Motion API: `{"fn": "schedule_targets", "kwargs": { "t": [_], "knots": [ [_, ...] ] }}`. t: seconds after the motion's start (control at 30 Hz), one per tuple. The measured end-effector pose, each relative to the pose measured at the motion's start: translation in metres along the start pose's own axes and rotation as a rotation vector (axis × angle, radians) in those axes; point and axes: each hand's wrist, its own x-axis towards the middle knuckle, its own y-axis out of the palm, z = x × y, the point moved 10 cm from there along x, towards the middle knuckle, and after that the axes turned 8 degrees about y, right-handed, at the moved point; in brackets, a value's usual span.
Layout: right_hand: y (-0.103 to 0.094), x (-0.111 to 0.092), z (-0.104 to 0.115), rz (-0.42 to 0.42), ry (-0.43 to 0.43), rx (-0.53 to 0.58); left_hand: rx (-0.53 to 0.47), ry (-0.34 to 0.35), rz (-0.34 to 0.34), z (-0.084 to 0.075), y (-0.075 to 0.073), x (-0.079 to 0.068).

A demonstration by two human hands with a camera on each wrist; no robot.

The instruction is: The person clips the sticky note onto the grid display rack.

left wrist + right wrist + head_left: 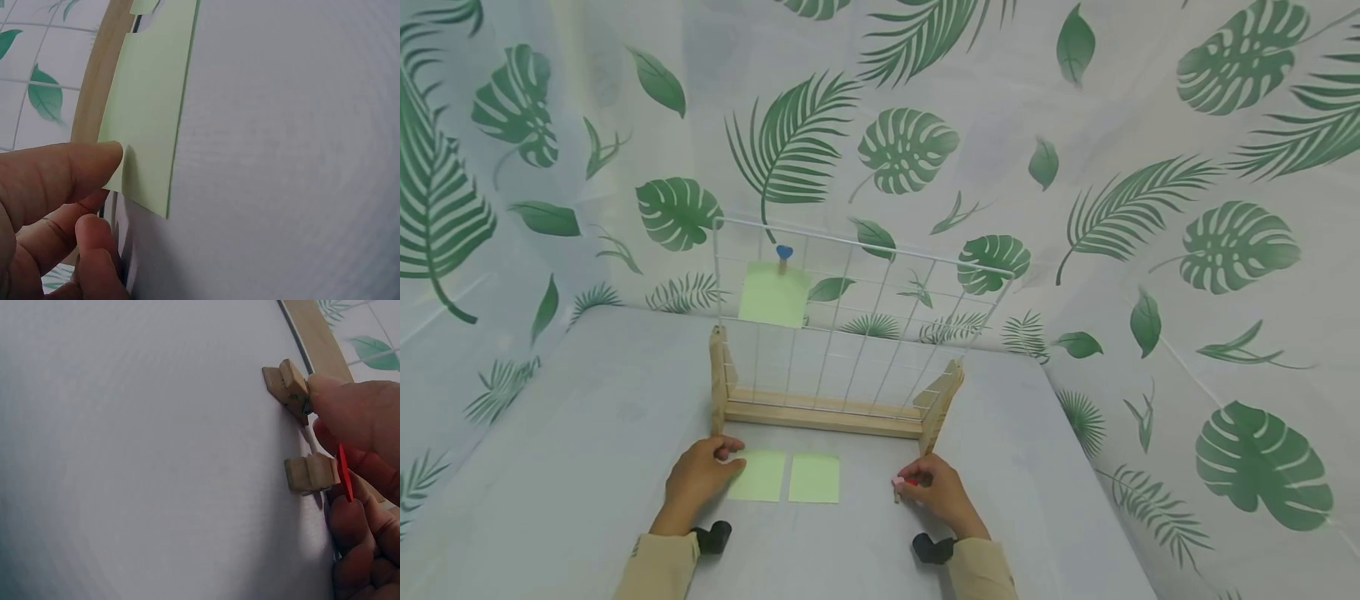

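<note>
My left hand [702, 477] pinches the left edge of a pale green paper note [760, 477] on the table. In the left wrist view the thumb lies over that note's corner, with the other fingers curled below. A second green note [814, 478] lies just right of it. My right hand [936, 492] pinches a small wooden clothespin [289, 387] between thumb and index finger; a pink top shows on it in the head view. Another wooden clothespin [311, 473], with a red top, sits against the curled fingers of that hand.
Behind the hands stands a white wire grid [842, 333] in a wooden base [823, 419]. A green note [773, 295] hangs on it from a clothespin with a blue heart [784, 252]. Leaf-print sheeting [1120, 250] surrounds the white table [587, 467].
</note>
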Motion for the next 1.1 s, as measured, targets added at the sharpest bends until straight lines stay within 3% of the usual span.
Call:
{"fn": "schedule_targets", "kwargs": {
  "t": [0.33, 0.5, 0.67, 1.1],
  "knots": [
    [0.0, -0.003, -0.001, 0.046, -0.016, 0.111, 0.023, 0.039, -0.025, -0.003, 0.0, -0.003],
    [0.003, -0.001, -0.005, 0.109, 0.018, 0.196, 0.021, 0.06, -0.012, -0.002, -0.001, -0.002],
    [0.0, -0.003, -0.006, 0.12, 0.047, 0.251, -0.025, 0.066, 0.011, -0.003, 0.0, -0.001],
    [-0.012, -0.001, -0.004, 0.036, 0.071, 0.168, -0.019, 0.06, 0.087, -0.016, -0.01, -0.007]
  ]
}}
